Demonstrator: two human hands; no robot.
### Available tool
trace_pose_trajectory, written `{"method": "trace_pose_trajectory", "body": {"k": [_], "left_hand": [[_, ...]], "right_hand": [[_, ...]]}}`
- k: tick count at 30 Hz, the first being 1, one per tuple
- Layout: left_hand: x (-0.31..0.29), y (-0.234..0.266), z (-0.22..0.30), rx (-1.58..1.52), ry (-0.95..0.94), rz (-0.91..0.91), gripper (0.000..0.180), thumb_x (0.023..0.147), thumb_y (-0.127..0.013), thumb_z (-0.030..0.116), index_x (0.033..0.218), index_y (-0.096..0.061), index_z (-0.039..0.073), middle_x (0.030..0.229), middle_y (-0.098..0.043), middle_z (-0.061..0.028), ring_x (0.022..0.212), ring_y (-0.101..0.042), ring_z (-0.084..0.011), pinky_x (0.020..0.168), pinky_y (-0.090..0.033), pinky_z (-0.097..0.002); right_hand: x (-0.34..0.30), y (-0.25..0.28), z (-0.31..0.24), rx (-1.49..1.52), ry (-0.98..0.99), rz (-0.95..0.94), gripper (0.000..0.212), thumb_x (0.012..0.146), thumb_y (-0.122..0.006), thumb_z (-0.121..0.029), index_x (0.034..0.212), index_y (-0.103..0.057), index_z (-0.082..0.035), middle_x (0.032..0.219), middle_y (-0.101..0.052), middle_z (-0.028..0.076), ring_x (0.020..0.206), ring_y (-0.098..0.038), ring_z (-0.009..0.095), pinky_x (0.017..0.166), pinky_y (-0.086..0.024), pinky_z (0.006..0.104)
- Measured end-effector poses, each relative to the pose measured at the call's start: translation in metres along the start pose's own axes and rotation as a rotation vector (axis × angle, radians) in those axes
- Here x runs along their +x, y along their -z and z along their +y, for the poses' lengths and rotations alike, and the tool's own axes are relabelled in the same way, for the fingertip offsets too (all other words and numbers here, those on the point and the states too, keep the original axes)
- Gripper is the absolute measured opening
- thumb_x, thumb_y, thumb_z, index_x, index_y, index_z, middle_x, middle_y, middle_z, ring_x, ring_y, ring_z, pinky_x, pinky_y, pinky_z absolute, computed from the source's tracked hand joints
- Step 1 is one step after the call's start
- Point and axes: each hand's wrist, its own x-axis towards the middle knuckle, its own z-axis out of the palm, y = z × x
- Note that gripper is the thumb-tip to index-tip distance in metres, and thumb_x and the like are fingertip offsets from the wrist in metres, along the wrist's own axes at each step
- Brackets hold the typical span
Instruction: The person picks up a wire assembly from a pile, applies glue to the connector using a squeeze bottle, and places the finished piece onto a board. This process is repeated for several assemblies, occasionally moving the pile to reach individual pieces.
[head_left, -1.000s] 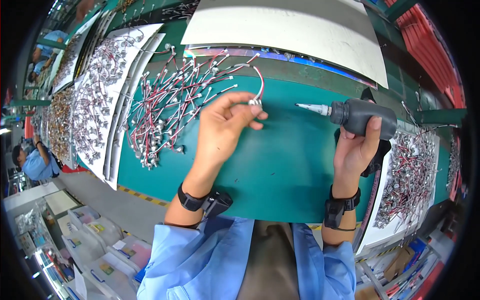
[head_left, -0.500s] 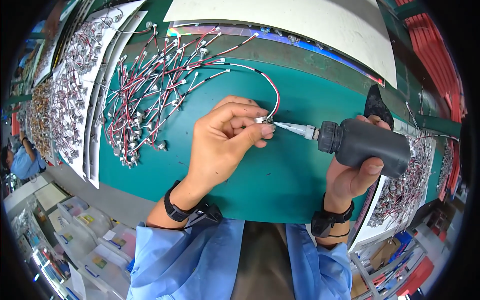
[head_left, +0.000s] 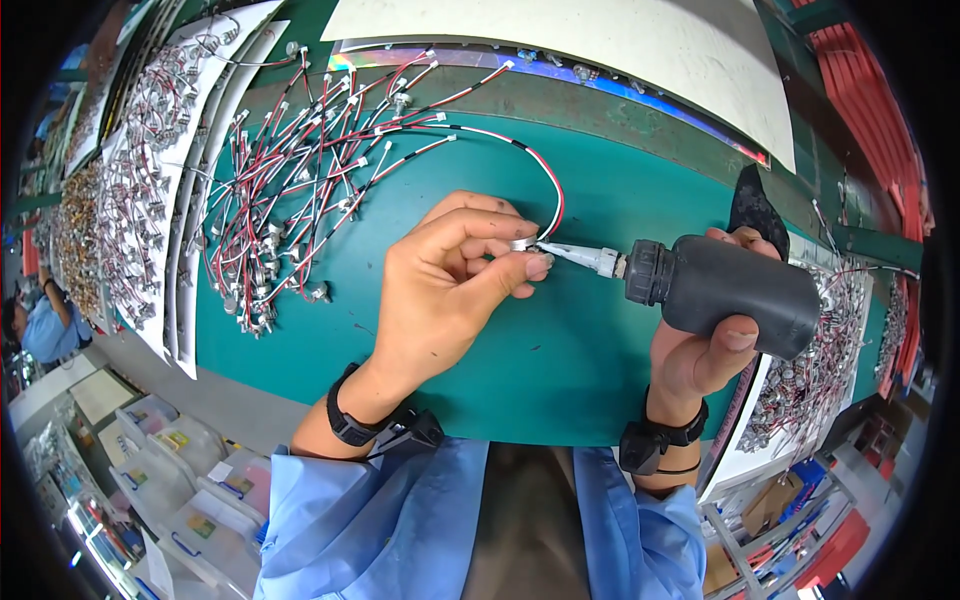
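Note:
My left hand (head_left: 445, 285) pinches a small silver wired part (head_left: 523, 243), which looks like a potentiometer, between thumb and fingertips. From it a red, white and black lead (head_left: 553, 180) curves up and back to the left. My right hand (head_left: 700, 365) is wrapped round a dark grey squeeze bottle (head_left: 740, 295), tipped nearly level. Its tapered pale nozzle (head_left: 585, 257) points left, and its tip is at the part; whether they touch cannot be made out. Left of my left hand lies a tangled pile of similar wired parts (head_left: 290, 200) with white connectors.
A green mat (head_left: 470, 400) covers the bench. White sheets carrying rows of wired parts stand at the left (head_left: 150, 200) and right (head_left: 810, 380). A pale board (head_left: 560, 45) lies along the back. Clear plastic boxes (head_left: 195, 530) sit lower left; another person (head_left: 50, 325) is far left.
The bottle and its nozzle have shifted slightly left. The wired part has turned or moved a little in my left fingers, and its lead bows slightly further right.

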Motion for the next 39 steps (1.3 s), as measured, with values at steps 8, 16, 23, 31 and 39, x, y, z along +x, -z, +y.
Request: {"method": "trace_pose_trajectory", "body": {"k": [8,16,23,31,39], "left_hand": [[0.0001,0.0036,-0.0028,0.020,-0.052,-0.027,0.017,0.075,-0.056,-0.011,0.092,-0.055,-0.009,0.098,-0.050,-0.0133,0.075,-0.062,-0.0197,0.061,-0.053,-0.0246],[-0.0002,0.0035,-0.0018,-0.018,-0.013,-0.039,0.019,0.074,-0.057,-0.012,0.092,-0.057,-0.007,0.099,-0.049,-0.0108,0.079,-0.060,-0.0169,0.066,-0.053,-0.0239],[-0.0001,0.0035,-0.0015,-0.048,-0.007,-0.052,0.019,0.075,-0.056,-0.013,0.093,-0.056,-0.008,0.100,-0.049,-0.0116,0.080,-0.061,-0.0188,0.067,-0.053,-0.0249],[-0.0005,0.0038,0.0002,-0.064,0.004,-0.057,0.017,0.076,-0.055,-0.012,0.092,-0.056,-0.009,0.100,-0.049,-0.0121,0.080,-0.061,-0.0200,0.067,-0.053,-0.0257],[-0.0008,0.0035,0.0009,-0.072,0.022,-0.072,0.018,0.077,-0.055,-0.011,0.094,-0.055,-0.009,0.101,-0.049,-0.0126,0.081,-0.061,-0.0210,0.068,-0.054,-0.0260]], "right_hand": [[-0.0012,-0.0042,-0.0019,0.003,0.012,-0.022,0.066,0.074,-0.063,-0.042,0.121,-0.038,-0.001,0.116,-0.040,0.010,0.106,-0.045,0.024,0.094,-0.035,0.0364],[-0.0019,-0.0049,-0.0037,-0.033,0.049,-0.018,0.068,0.074,-0.064,-0.043,0.122,-0.038,-0.003,0.115,-0.039,0.010,0.105,-0.046,0.023,0.093,-0.037,0.0361],[-0.0015,-0.0036,-0.0058,-0.031,0.040,-0.003,0.067,0.073,-0.065,-0.043,0.121,-0.038,-0.004,0.114,-0.039,0.009,0.104,-0.047,0.023,0.093,-0.037,0.0362],[-0.0015,-0.0018,-0.0059,-0.037,0.033,-0.006,0.068,0.072,-0.066,-0.043,0.120,-0.038,-0.003,0.114,-0.039,0.009,0.104,-0.047,0.023,0.093,-0.038,0.0362],[-0.0010,0.0003,-0.0039,-0.018,0.053,-0.020,0.066,0.072,-0.068,-0.040,0.119,-0.039,-0.004,0.114,-0.039,0.009,0.103,-0.048,0.023,0.092,-0.039,0.0360]]}}
